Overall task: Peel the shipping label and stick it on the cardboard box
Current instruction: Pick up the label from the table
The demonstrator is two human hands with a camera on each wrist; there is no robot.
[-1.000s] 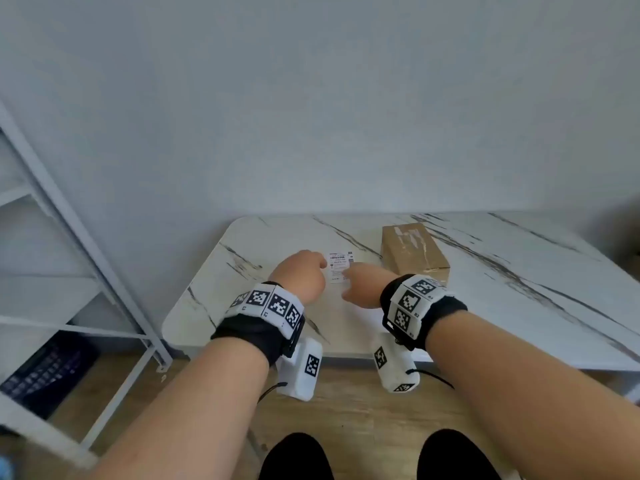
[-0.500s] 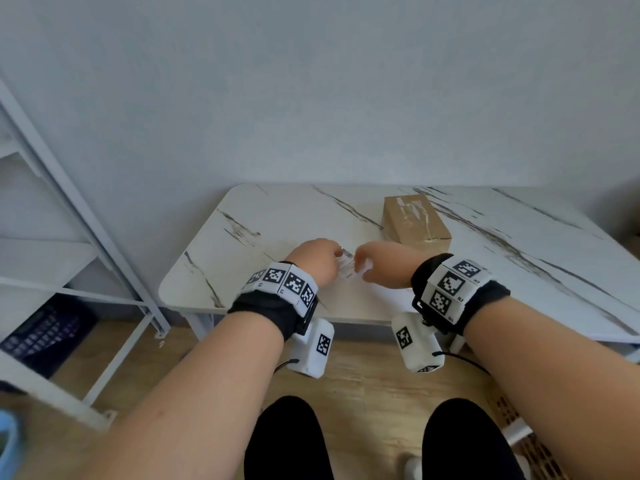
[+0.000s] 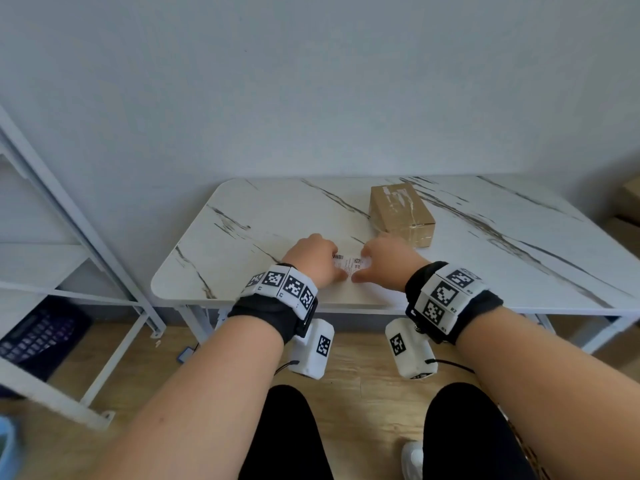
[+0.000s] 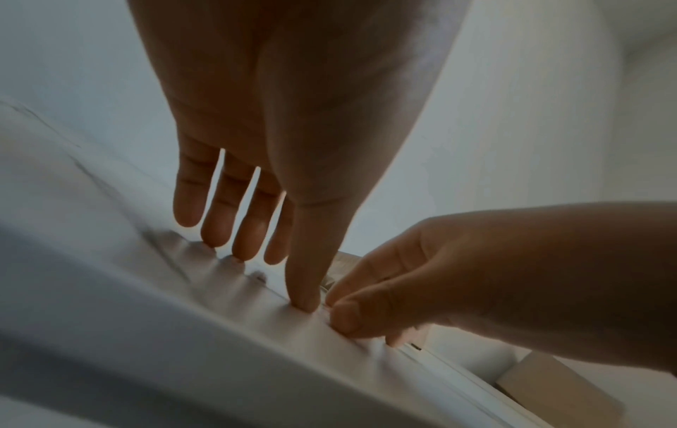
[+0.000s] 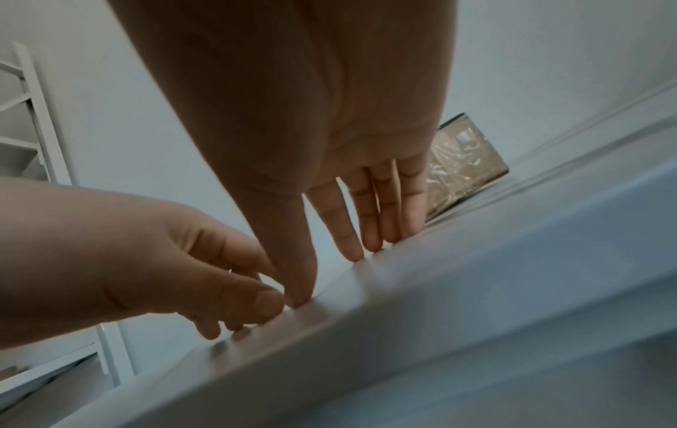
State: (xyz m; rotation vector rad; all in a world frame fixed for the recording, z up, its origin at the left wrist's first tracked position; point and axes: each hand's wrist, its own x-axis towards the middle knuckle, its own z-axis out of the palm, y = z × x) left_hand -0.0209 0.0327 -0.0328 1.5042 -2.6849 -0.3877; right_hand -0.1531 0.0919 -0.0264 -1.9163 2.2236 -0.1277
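The shipping label point(image 3: 347, 264) lay near the table point(image 3: 242, 251) front edge, the cardboard box point(image 3: 401, 213) just behind. Left hand point(image 3: 313, 259) and right hand point(image 3: 388, 259) pressed it with straight fingers.

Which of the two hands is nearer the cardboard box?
The right hand. It rests on the table just in front of the cardboard box; the left hand lies beyond the shipping label, farther away.

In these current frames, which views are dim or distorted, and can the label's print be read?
Head view: evenly lit, wide-angle bending at the edges; label print too small to read. Left wrist view: dim, hands backlit. Right wrist view: dim, soft; box tape glints.
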